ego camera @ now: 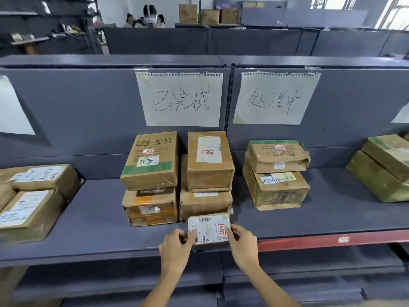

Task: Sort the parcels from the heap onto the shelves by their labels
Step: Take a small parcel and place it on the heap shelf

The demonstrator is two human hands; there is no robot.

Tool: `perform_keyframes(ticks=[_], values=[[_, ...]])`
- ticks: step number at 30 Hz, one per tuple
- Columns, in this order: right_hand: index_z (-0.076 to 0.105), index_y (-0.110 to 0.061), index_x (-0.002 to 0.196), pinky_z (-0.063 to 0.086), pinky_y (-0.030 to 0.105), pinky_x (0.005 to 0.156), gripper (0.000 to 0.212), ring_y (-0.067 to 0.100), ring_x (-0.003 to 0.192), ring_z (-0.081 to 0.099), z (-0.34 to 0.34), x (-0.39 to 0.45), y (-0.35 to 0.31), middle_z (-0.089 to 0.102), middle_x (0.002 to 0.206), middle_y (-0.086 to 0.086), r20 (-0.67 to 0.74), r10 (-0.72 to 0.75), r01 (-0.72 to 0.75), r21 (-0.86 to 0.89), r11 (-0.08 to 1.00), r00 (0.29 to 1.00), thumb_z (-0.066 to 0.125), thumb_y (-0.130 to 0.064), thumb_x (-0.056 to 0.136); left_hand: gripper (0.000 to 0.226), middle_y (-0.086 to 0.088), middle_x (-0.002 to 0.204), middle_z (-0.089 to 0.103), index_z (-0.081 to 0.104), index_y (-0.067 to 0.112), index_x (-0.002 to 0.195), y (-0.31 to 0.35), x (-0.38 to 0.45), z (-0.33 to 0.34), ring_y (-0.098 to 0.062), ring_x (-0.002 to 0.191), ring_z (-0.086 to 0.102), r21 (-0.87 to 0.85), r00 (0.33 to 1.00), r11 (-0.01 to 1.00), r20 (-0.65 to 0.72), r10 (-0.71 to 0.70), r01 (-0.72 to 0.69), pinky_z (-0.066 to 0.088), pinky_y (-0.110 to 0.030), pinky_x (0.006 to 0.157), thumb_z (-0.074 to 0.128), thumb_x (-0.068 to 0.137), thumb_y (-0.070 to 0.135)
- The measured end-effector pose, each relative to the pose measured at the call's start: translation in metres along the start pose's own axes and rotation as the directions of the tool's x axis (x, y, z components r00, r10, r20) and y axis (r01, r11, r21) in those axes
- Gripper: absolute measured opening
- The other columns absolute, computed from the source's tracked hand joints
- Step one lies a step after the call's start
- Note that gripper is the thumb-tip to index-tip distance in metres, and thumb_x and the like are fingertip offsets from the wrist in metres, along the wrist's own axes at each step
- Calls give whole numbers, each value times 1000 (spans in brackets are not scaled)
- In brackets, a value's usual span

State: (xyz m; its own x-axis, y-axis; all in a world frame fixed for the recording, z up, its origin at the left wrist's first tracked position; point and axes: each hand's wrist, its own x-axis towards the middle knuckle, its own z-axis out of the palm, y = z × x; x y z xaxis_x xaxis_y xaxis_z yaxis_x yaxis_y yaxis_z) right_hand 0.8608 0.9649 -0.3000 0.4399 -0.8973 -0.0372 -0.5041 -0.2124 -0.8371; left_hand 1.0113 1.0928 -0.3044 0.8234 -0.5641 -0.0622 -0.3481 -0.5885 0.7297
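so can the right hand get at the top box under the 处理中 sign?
Probably yes, once free: the right hand grips the small parcel, and nothing stands before that top box.

You have open shelf (93, 218) along the front edge to the left of the small parcel (209, 229), as far as the boxes at the left end (33, 209). Directly behind the small parcel, two stacks of boxes (177, 178) block the way to the back wall. To their right, a bare strip runs back before the next stack (276, 176).
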Motion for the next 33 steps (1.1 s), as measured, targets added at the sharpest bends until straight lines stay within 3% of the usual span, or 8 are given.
perform_keyframes(ticks=[5, 8, 12, 19, 23, 27, 30, 33], values=[[74, -26, 94, 47, 14, 55, 21, 7, 71, 66, 4, -5, 9, 72, 83, -12, -58, 48, -56, -152, 987, 997, 60, -41, 97, 38, 12, 72, 63, 57, 28, 71, -3, 3, -3, -5, 76, 59, 73, 997, 995, 37, 66, -68, 49, -40, 84, 57, 90, 61], [74, -27, 99, 56, 27, 64, 23, 8, 80, 67, 6, -1, 8, 73, 90, -9, -75, 63, -76, -188, 979, 995, 58, -44, 97, 37, 13, 73, 64, 55, 29, 73, 1, 10, -5, -5, 76, 59, 92, 995, 993, 62, 72, -77, 49, -39, 83, 55, 92, 62], [72, -20, 89, 55, 35, 63, 24, 10, 73, 66, 4, 5, -6, 73, 81, -7, -68, 78, -89, -175, 981, 995, 58, -36, 100, 36, 13, 75, 64, 52, 30, 76, 6, 14, -5, -7, 76, 60, 94, 993, 992, 87, 76, -84, 51, -39, 80, 54, 93, 62], [70, -23, 110, 59, 31, 73, 24, 9, 88, 68, 4, -1, -6, 75, 100, -8, -50, 68, -76, -159, 984, 996, 56, -40, 100, 26, 11, 99, 61, 49, 28, 102, 11, 7, -8, -9, 91, 58, 58, 989, 993, 108, 98, -105, 43, -22, 63, 59, 95, 51], [55, -25, 136, 57, 31, 88, 41, 12, 108, 65, 1, -10, -7, 71, 118, -8, -10, 50, -51, -166, 985, 999, 50, -45, 101, 43, 9, 124, 57, 48, 23, 130, 13, 2, -6, -10, 118, 52, -33, 984, 986, 61, 167, -166, 49, -26, 89, 60, 95, 44], [38, -27, 151, 42, 30, 105, 63, 17, 135, 48, -19, -18, -15, 54, 145, -1, 27, 40, -34, -182, 983, 999, 46, -59, 97, 49, 6, 134, 55, 49, 23, 136, 11, -6, -8, -11, 124, 46, -44, 969, 968, 0, 248, -248, 42, -32, 104, 53, 96, 52], [29, -30, 156, 26, 37, 121, 77, 18, 152, 21, -55, -20, -17, 28, 164, -5, -13, -67, 60, -305, 951, 998, 47, -67, 92, 60, 10, 145, 49, 52, 26, 138, 25, -12, -11, -12, 138, 40, -8, 906, 906, -36, 422, -423, 32, -38, 114, 36, 95, 64], [25, -31, 158, 24, 45, 123, 80, 21, 154, 15, -115, -14, -17, 19, 167, -2, -118, -130, 75, -386, 919, 984, 52, -67, 92, 60, 10, 152, 44, 54, 29, 140, 73, -17, -7, -13, 145, 34, -24, 824, 825, -73, 561, -564, 29, -42, 117, 39, 93, 63]])
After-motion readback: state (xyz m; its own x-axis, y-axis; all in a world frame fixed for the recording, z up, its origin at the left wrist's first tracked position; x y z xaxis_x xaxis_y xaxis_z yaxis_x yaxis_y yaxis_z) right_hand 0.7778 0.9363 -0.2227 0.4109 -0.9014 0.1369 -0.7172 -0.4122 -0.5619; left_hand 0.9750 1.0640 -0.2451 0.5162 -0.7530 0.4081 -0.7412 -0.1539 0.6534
